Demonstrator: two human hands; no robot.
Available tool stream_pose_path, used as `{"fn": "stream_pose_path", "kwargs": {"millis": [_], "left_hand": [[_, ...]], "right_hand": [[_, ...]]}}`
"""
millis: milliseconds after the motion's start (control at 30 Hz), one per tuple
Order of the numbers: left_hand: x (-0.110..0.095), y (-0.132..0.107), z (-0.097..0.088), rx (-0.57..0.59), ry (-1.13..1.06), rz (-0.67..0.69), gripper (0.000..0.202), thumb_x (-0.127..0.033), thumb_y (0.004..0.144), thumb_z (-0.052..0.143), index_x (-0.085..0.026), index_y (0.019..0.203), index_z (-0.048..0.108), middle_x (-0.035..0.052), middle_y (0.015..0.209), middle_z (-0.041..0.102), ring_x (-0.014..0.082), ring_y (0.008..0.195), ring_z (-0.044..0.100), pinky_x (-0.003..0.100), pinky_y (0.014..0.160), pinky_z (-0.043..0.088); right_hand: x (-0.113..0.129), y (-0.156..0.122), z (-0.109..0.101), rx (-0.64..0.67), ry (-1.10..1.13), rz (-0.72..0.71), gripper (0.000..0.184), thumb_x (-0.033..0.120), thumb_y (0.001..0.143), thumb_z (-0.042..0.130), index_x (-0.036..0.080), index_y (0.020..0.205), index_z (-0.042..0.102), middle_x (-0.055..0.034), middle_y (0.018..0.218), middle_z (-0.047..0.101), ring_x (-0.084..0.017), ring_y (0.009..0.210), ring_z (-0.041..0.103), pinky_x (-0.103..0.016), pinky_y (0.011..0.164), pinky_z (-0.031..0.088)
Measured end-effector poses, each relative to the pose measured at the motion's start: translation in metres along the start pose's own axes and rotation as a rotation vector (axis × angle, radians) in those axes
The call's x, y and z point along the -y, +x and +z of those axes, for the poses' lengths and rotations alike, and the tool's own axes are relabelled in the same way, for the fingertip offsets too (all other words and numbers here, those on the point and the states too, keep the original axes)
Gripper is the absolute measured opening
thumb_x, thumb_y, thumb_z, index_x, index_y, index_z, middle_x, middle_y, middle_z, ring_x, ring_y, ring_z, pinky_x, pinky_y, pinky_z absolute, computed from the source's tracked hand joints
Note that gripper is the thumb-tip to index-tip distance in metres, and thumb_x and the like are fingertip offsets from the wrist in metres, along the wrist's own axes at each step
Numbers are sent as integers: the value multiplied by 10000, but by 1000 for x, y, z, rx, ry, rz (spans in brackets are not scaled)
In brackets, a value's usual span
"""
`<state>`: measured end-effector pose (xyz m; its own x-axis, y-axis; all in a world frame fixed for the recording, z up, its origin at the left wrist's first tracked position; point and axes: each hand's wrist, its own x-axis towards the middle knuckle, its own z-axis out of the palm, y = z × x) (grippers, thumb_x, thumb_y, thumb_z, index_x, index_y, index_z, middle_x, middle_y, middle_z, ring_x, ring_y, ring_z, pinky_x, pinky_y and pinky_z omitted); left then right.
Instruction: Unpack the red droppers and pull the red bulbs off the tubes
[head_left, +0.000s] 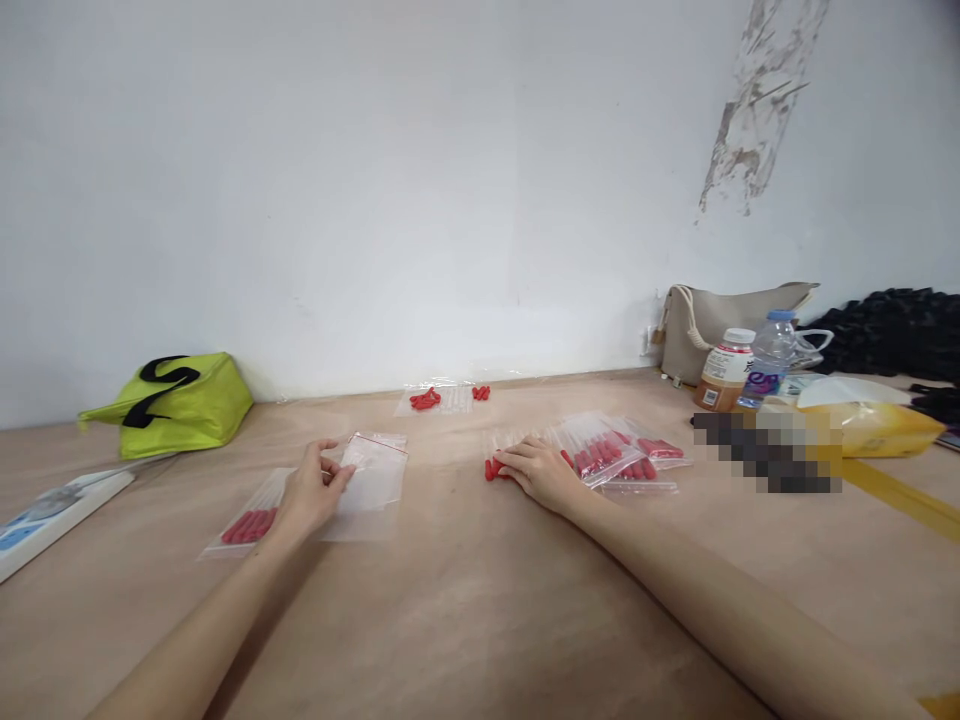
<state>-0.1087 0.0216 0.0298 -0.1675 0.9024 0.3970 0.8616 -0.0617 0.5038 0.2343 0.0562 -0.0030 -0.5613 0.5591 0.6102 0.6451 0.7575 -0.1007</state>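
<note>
My left hand (313,488) is closed in a pinch at the left edge of a clear zip-lock bag (375,475), which lies over more flat bags on the table. Left of that hand is a filled bag with several red-capped tubes (250,525) in it, partly behind my wrist. My right hand (541,472) reaches down over red-capped clear tubes (489,470), its fingers together and curled on the red ends; how many it grips is hidden. Right beside it, several clear bags of red-ended tubes (596,450) lie in an overlapping pile.
Near the wall are bags with red pieces (425,399). A lime-green bag (191,405) and a power strip (64,510) are at left. On the right stand a brown drink bottle (726,375), a water bottle (772,355), a beige bag (739,310) and a yellow pack (885,430).
</note>
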Motion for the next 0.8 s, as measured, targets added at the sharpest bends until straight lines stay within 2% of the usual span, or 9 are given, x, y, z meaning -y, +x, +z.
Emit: {"fn": "stream_pose_path", "kwargs": {"millis": [67,167,233,300,400,533,600,667,800], "left_hand": [[7,3,-1,-9,122,-8,432,-358,800,427,-132,1157,331,-17,723,534,160,633,573,270,616,431],[10,3,-1,-82,284,-4,420,-376,778,454,-136,1122,417,81,907,548,241,818,563,348,709,429],[8,0,-1,-157,407,55,387,-385,781,447,-148,1086,478,117,995,523,292,948,510,400,792,401],[-1,-7,1,-196,461,161,333,-373,794,437,-167,1042,523,108,1002,517,291,986,480,412,851,374],[-27,-20,12,-114,302,351,239,-329,807,442,-190,972,545,70,992,516,232,965,487,367,880,374],[-80,-36,42,161,41,571,217,-299,809,470,-206,989,547,56,1072,490,197,1030,466,332,910,376],[-105,-37,61,242,-34,606,277,-301,787,512,-222,1053,533,58,1123,470,208,1076,442,347,924,370],[-124,-34,80,257,-107,605,313,-282,781,524,-228,1090,517,55,1115,470,200,1062,450,341,914,382],[-141,-21,109,244,-207,581,296,-254,765,545,-217,1059,548,45,1009,499,182,959,494,324,871,413]], "right_hand": [[2,-2,-3,15,-38,13,256,342,866,441,229,1007,622,-45,966,647,-182,890,512,-325,791,355],[3,-5,-6,5,-67,55,304,430,825,485,232,1018,612,-61,980,626,-201,922,490,-342,793,326],[2,-6,-6,-14,-77,108,347,478,794,509,231,1016,608,-66,987,611,-209,931,480,-349,792,311],[2,-6,-6,-24,-82,167,384,509,766,529,230,1019,603,-66,989,597,-213,938,471,-353,798,300],[3,-6,-8,-16,-78,239,481,554,692,581,230,1047,583,-67,1003,576,-224,952,455,-357,797,291],[6,-8,-15,-8,-69,285,479,468,646,629,238,1062,568,-64,1028,559,-224,956,450,-355,799,275],[6,-10,-18,-21,-67,305,407,364,676,602,242,1062,568,-55,1010,568,-214,952,453,-352,804,264],[6,-10,-19,-43,-69,330,348,294,710,555,243,1053,579,-49,964,586,-208,939,456,-350,801,254],[4,-9,-16,-67,-86,318,266,294,747,532,258,996,616,-40,878,607,-201,891,461,-352,788,234]]}}
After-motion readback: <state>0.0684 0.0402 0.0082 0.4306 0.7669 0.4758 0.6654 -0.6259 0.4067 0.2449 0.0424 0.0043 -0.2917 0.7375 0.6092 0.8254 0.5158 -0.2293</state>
